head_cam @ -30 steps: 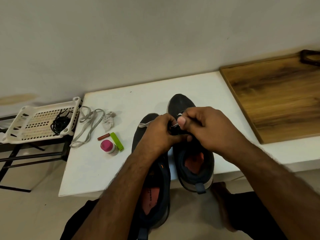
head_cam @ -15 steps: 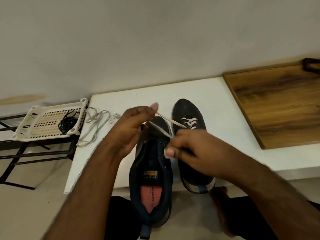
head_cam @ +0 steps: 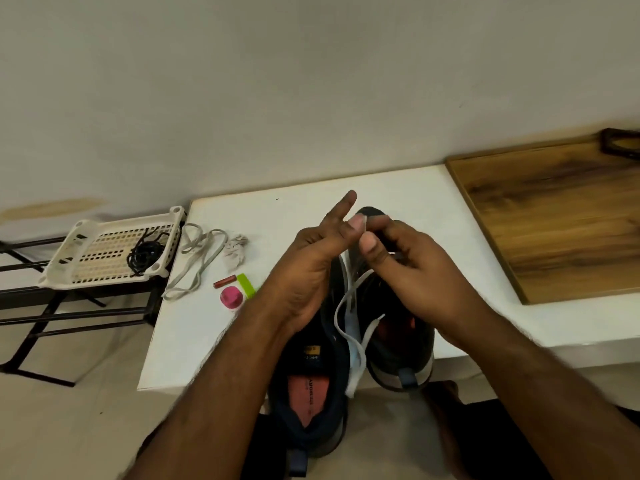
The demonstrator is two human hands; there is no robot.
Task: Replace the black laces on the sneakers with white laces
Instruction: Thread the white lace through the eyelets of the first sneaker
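Two dark sneakers lie side by side on the white table [head_cam: 263, 216], heels toward me. The left sneaker [head_cam: 308, 403] hangs over the front edge; the right sneaker [head_cam: 398, 337] sits beside it, toe hidden behind my hands. A white lace [head_cam: 349, 327] runs up from the right sneaker and dangles between the shoes. My left hand [head_cam: 311, 265] and my right hand [head_cam: 412, 268] meet above the shoes, and both pinch the lace near its upper end; my left index finger sticks up. Another white lace [head_cam: 197, 265] lies loose on the table's left. A black lace [head_cam: 145, 254] is bundled in a basket.
A white plastic basket [head_cam: 104, 247] rests on a black metal rack at the left. Near the shoes lie a pink-capped bottle [head_cam: 231, 296], a green stick [head_cam: 246, 285], a small red tube [head_cam: 225, 282] and a crumpled white scrap [head_cam: 235, 251]. A wooden board [head_cam: 554, 216] covers the right.
My hands came together again above the shoes after pulling the lace apart. The free lace ends now dangle between the two sneakers.
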